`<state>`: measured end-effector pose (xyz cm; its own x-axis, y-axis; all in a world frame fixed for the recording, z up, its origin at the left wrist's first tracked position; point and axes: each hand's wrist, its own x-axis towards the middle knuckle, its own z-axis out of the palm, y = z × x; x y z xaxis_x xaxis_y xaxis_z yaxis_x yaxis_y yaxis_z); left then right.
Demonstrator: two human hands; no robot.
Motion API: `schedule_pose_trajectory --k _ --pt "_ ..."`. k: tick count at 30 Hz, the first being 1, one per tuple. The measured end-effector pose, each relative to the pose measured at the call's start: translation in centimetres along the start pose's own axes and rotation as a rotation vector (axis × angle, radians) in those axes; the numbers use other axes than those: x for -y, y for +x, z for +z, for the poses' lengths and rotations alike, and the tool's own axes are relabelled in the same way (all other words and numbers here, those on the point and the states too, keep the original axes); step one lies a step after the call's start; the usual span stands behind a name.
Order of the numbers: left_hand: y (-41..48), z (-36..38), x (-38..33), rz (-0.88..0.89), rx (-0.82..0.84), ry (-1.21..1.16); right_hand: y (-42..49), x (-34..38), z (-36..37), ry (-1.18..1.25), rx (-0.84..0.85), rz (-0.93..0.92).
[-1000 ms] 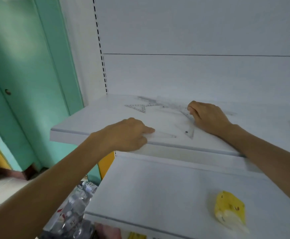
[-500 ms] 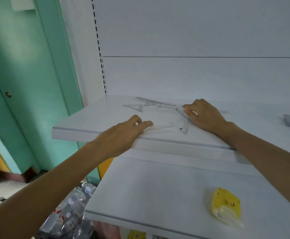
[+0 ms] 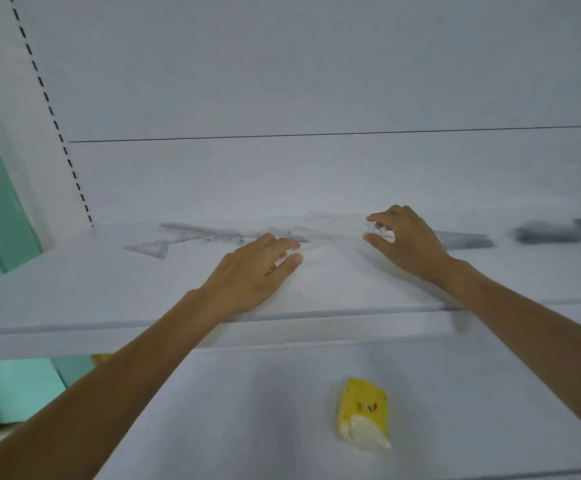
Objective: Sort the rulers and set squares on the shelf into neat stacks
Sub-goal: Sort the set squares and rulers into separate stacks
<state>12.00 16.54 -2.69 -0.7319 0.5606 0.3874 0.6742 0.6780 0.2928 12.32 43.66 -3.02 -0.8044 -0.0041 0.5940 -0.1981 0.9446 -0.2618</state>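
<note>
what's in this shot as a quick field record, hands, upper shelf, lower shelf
left hand: pinches one end of a blurred clear plastic piece
right hand: fingers curled, pinches its other end
upper white shelf: small transparent triangular set square, long clear ruler, loose, unstacked
far right: blurred grey items
lower white shelf: yellow soft packet
</note>
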Motion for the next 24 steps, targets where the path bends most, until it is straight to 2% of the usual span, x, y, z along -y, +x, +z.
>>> schedule_pose_trajectory --k 13,18,24 --pt "11.7 11.5 -15.8 0.169 0.037 -0.092 -7.8 -18.9 -14.0 -0.171 -0.021 0.161" --pt "14.6 14.3 -20.9 0.213 0.036 -0.134 -10.2 -23.9 -17.2 -0.196 -0.047 0.22" --pt "17.3 16.2 -25.0 0.296 0.113 -0.138 -11.8 -27.9 -19.0 -0.195 -0.076 0.358"
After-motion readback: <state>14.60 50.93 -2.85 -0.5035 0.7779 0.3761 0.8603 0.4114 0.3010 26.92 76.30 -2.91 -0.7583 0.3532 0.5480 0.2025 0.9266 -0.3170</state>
